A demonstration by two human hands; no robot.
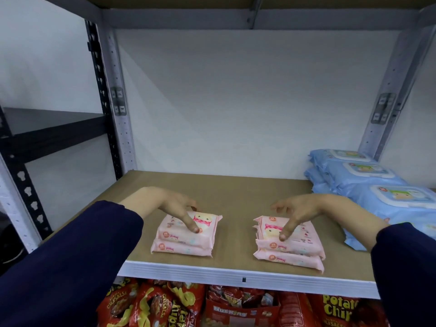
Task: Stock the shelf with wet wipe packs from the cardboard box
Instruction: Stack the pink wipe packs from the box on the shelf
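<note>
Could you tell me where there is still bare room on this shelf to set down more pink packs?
Free: the gap between the left pink stack and the right pink stack, the wide strip of shelf behind them up to the wall, and the left end by the post. Crowded: the right end, piled with blue packs.

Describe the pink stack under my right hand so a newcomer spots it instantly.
On the brown shelf above the chip bags, two pink stacks sit near the front. Yours, the right stack, lies nearest the blue packs and is three packs high; the left stack has two.
</note>
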